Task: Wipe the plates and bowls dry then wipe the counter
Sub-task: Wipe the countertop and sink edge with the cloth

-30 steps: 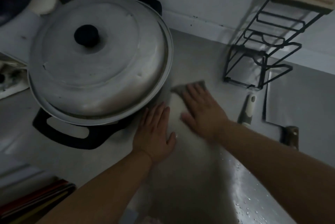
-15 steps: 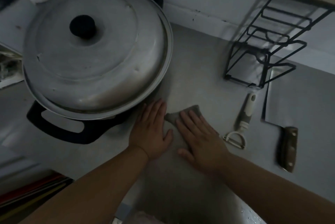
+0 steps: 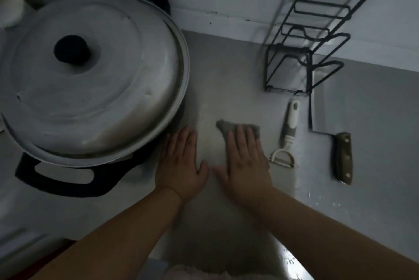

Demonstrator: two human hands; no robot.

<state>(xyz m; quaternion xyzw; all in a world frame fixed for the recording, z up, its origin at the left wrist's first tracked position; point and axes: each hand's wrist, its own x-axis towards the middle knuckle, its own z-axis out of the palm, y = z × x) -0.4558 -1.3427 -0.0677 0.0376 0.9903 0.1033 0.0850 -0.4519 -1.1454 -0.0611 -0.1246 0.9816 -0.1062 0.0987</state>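
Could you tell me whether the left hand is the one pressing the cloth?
No, the right hand presses the cloth; the left hand lies flat on bare counter.

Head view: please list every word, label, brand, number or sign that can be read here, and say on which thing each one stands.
None can be read.
Lid: bare metal, no marking shows.
Peeler: no print shows on the handle.
Cleaver: rivets only on the handle, blade blank.
Rack and cloth: no label shows.
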